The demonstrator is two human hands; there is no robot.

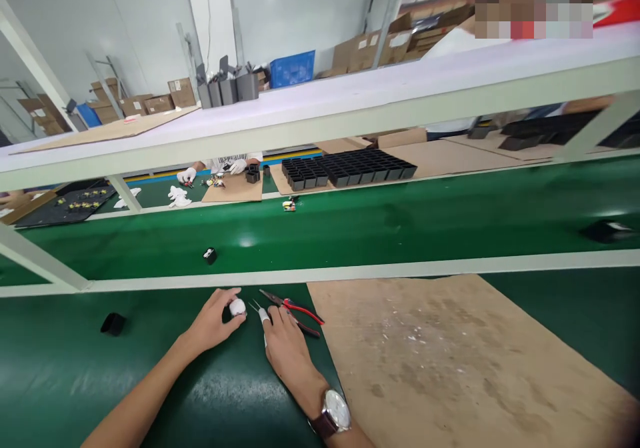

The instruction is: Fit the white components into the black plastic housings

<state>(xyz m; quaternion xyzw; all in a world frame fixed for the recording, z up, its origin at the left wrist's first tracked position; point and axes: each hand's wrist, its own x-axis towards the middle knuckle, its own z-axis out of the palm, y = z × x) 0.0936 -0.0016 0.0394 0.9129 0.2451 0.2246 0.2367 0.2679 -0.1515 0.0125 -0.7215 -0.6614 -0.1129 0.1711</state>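
Note:
Between the thumb and fingers of my left hand (220,318) is a small white round piece (237,307), held just above the green work surface. My right hand (290,348), with a watch on its wrist, is closed around tweezers (259,309). Their two thin prongs point toward the white piece, a short way apart from it. Pliers with red handles (295,307) lie beside my right hand, which covers part of them. Off to the left, a black square cup (113,324) rests on the green surface.
A stained cardboard sheet (425,355) lies at right. Beyond a white rail (350,273) runs a green belt (350,235) carrying a small black part (209,255) and a colourful small part (289,205). Farther back are black trays (370,168) and a co-worker's gloved hands (237,166).

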